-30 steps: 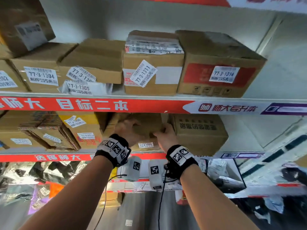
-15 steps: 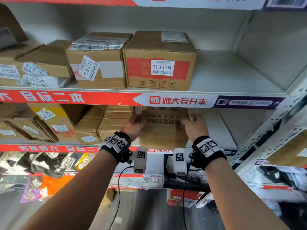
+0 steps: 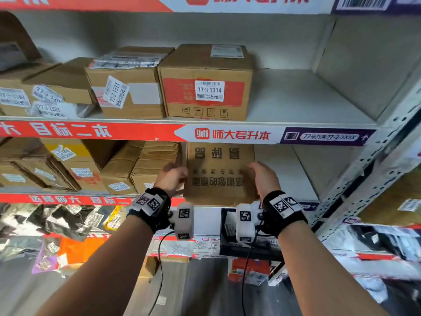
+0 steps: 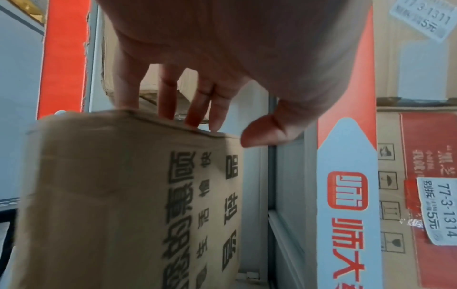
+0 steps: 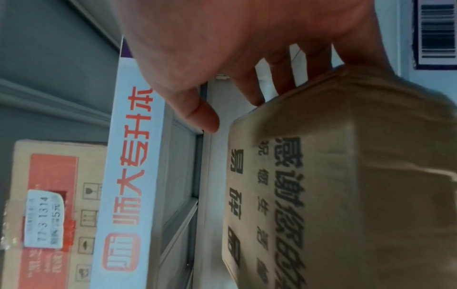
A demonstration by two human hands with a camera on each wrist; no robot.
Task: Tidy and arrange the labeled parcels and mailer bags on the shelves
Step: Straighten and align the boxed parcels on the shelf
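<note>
You are holding the printed cardboard box (image 3: 219, 173) between both hands on the middle shelf (image 3: 284, 169), just right of a ribbed brown carton (image 3: 157, 163). Your left hand (image 3: 170, 179) is laying its fingers (image 4: 190, 101), straight and slightly spread, along the box's left side, thumb free. Your right hand (image 3: 262, 177) is doing likewise, fingers (image 5: 279, 78) extending behind the right edge. The cardboard is showing matte and creased, with bold black characters.

Matt brown cardboard parcel (image 3: 218, 172), printed black, glossy paper label (image 3: 209, 91), painted metal shelf (image 3: 296, 106)
</note>
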